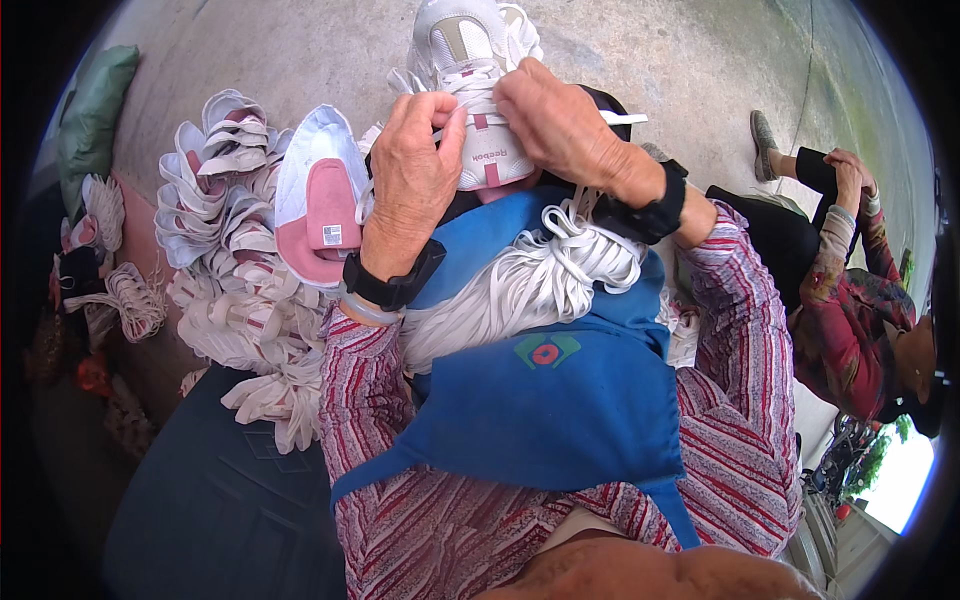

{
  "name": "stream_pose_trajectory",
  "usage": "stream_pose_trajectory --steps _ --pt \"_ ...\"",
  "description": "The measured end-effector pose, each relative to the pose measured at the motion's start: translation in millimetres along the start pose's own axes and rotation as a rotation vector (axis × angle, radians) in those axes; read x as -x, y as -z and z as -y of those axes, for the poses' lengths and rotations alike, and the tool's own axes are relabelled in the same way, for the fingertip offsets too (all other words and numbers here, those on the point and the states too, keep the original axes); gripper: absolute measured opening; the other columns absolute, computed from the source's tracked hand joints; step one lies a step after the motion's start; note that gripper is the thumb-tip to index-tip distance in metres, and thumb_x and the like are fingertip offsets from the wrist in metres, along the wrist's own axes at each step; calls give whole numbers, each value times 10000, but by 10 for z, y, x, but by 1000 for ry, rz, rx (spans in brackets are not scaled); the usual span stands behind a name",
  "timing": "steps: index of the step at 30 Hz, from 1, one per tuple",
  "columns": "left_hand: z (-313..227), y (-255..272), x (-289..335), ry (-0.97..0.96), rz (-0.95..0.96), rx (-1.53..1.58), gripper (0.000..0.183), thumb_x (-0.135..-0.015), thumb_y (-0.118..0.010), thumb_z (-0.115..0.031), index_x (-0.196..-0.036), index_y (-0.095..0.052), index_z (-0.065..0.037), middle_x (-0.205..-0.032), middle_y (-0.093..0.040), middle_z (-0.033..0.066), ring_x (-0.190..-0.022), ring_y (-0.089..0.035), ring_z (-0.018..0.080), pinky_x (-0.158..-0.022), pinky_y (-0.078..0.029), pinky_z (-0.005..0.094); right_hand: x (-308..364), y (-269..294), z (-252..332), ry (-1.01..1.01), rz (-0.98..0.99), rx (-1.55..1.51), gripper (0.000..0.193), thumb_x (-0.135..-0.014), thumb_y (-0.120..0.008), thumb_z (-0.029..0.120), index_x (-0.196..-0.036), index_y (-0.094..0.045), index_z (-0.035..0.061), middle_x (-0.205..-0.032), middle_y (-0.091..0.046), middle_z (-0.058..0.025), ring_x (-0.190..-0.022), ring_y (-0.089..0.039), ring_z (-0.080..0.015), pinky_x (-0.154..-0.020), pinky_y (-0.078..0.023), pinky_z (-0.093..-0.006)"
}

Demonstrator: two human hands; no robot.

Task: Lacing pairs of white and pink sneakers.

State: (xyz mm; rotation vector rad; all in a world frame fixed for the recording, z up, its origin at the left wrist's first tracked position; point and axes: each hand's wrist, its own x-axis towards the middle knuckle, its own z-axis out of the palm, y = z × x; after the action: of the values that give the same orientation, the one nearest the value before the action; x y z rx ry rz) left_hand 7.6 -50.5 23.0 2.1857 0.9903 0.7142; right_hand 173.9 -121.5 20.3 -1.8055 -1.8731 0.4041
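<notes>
A white and grey shoe upper (462,40) with pink trim lies toe-away over my lap, its tongue (488,150) facing me. White shoelace (472,82) runs across its eyelets. My left hand (418,150) is at the upper's left eyelet edge, thumb and forefinger closed round the lace; the fingertips partly hide it. On the opposite edge, the fingers of my right hand (555,115) pinch the lace too. A flat white lace end (625,119) sticks out to the right beyond this hand. Across my blue apron (560,410) rests a thick knotted bundle of white laces (530,280).
To my left are heaped white and pink shoe uppers (230,220), with one showing a pink lining (325,200). Farther left are a green sack (98,125) and another lace bundle (135,300). Another person (850,330) sits at the right, hands together.
</notes>
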Motion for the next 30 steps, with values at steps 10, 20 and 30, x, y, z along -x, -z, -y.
stream_pose_trajectory --steps 10,20,30 --pt "169 22 -1 79 125 143 65 -864 -555 -104 -901 -556 -52 -659 -493 67 -591 -542 196 -548 -456 327 -172 221 45 -117 243 -161 267 -903 -451 186 -828 -543 -54 -715 -563 -214 -660 -568 -333 -622 -463 -383" --pt "155 237 -187 788 511 963 174 -933 -506 -210 -921 -516 -37 -586 -354 -98 -443 -255 -17 -347 -203 145 -31 130 -271 -227 117 -119 247 -918 -493 220 -870 -570 -10 -736 -584 -170 -625 -574 -274 -610 -472 -345" --pt "213 151 -169 523 435 399 256 -916 -545 -288 -856 -571 -41 -599 -441 -85 -457 -328 13 -394 -250 182 116 325 -105 -187 251 -323 289 -855 -589 303 -874 -626 17 -703 -616 -157 -644 -603 -303 -611 -475 -364"
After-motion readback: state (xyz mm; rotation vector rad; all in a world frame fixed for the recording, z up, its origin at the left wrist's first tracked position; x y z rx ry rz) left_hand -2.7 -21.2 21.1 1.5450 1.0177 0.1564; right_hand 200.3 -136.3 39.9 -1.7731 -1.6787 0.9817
